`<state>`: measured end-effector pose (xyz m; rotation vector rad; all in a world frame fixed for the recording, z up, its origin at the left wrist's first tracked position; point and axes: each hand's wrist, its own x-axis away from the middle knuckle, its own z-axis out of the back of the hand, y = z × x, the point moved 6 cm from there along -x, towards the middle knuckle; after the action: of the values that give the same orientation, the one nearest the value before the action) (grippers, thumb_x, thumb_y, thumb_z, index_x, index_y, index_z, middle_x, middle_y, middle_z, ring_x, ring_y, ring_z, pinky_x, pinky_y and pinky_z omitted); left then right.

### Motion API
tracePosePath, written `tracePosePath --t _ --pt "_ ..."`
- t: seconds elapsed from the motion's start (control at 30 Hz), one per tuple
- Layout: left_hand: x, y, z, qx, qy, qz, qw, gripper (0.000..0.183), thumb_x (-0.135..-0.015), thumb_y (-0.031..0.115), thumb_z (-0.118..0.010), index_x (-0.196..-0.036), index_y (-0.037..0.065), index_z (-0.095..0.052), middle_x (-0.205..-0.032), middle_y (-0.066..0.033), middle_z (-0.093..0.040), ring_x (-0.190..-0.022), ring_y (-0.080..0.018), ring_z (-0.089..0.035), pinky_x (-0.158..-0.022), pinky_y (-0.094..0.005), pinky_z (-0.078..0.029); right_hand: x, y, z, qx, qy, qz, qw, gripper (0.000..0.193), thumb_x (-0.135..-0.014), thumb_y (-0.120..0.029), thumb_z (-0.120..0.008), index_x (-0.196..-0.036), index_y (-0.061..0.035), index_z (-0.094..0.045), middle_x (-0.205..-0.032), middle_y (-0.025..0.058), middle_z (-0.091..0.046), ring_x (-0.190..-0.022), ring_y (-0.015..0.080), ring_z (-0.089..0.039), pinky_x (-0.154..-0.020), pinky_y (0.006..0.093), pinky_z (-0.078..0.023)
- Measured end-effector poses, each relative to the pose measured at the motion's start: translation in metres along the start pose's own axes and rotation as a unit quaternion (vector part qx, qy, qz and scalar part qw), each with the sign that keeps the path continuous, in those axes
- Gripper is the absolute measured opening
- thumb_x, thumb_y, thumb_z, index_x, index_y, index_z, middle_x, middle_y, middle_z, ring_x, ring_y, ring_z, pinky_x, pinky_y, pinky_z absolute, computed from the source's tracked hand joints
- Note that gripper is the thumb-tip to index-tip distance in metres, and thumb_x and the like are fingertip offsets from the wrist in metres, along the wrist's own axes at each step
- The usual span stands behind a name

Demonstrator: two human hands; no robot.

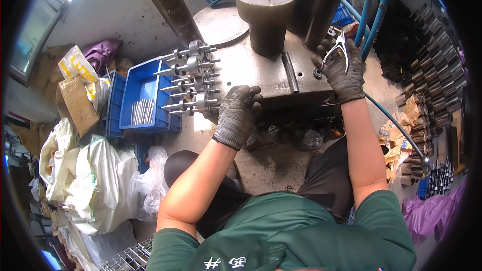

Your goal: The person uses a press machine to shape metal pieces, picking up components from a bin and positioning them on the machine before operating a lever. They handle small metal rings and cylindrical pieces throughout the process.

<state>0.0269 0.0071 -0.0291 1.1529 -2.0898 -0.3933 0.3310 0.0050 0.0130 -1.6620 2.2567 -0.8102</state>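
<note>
My right hand (347, 78), in a dark work glove, grips pliers (342, 45) with pale, spread handles over the right side of a metal work plate (241, 68). Beside its fingers lies a small round bearing-like part (318, 73). My left hand (238, 111), gloved too, is curled at the plate's front edge; what its fingers hold, if anything, is too small to make out. Left of it, several metal shafts with round collars (193, 80) lie in a row along the plate's left edge. Between my hands rests a short dark metal bar (290, 73).
Behind stands a heavy steel post (263, 20) between two slanted columns (168, 5). A blue crate (150, 88) with thin rods is at left, near white sacks (100, 180). Blue hoses (369, 15) hang at right, before stacked metal cylinders (432, 65).
</note>
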Motion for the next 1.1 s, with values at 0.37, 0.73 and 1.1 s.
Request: tracePosePath --t 0.37,0.73,1.1 --pt "0.001 -0.001 0.016 -0.025 0.049 -0.016 0.998 0.011 -0.098 0.015 -0.064 -0.105 0.007 -0.061 -0.095 -0.0092 -0.068 -0.076 -0.0183 -0.064 -0.062 -0.0271 -0.055 0.094 0.067 -0.062 0.705 -0.273 0.253 0.604 0.068 -0.072 -0.008 -0.071 -0.139 -0.0083 -0.062 -0.12 0.0164 -0.065 -0.102 0.0335 -0.065 -0.094 0.0433 -0.053" --pt "-0.001 -0.007 0.024 -0.042 0.061 -0.003 0.997 0.011 -0.096 0.016 -0.064 -0.105 0.013 -0.058 -0.092 -0.0042 -0.063 -0.073 -0.0156 -0.063 -0.06 -0.025 -0.052 0.105 0.08 -0.083 0.748 -0.339 0.322 0.47 0.057 -0.069 -0.007 -0.071 -0.126 -0.0124 -0.072 -0.111 0.0135 -0.071 -0.096 0.0373 -0.068 -0.086 0.0477 -0.054" --pt "0.0 -0.005 0.026 -0.057 0.047 0.005 0.997 0.008 -0.097 0.015 -0.062 -0.103 0.014 -0.058 -0.089 -0.0021 -0.061 -0.07 -0.0145 -0.063 -0.057 -0.024 -0.052 0.101 0.086 -0.081 0.739 -0.353 0.32 0.477 0.056 -0.07 -0.003 -0.07 -0.125 -0.0127 -0.071 -0.11 0.0138 -0.071 -0.093 0.0382 -0.068 -0.083 0.048 -0.055"
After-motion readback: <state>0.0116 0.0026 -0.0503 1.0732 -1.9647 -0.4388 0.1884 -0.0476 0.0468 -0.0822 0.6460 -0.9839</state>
